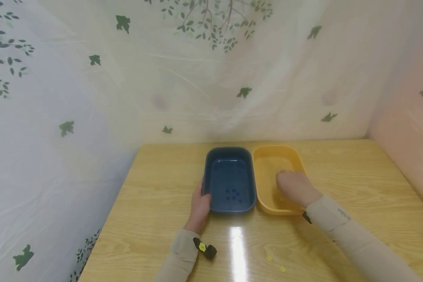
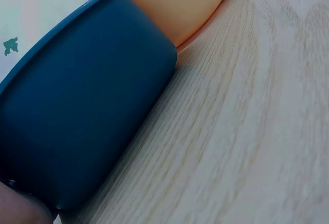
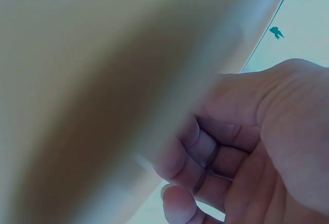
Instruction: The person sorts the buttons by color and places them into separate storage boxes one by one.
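Note:
My left hand [image 1: 200,205] grips the near left side of a dark blue tray [image 1: 229,153], its thumb at the rim. Several small blue pieces [image 1: 234,191] lie near the front of that tray's floor. Over the yellow tray [image 1: 273,211], to the right, my right hand [image 1: 296,187] reaches in with curled fingers. In the right wrist view the blurred tray wall hides the tips of the thumb and forefinger, so I cannot tell whether they pinch anything. A small yellow round piece [image 1: 281,199] lies in the yellow tray, just below the hand.
Two small yellow round pieces [image 1: 269,258] lie on the wooden table [image 1: 155,188] in front of the trays. The two trays stand side by side. A pale leaf-print curtain [image 1: 197,98] hangs behind the table's back edge.

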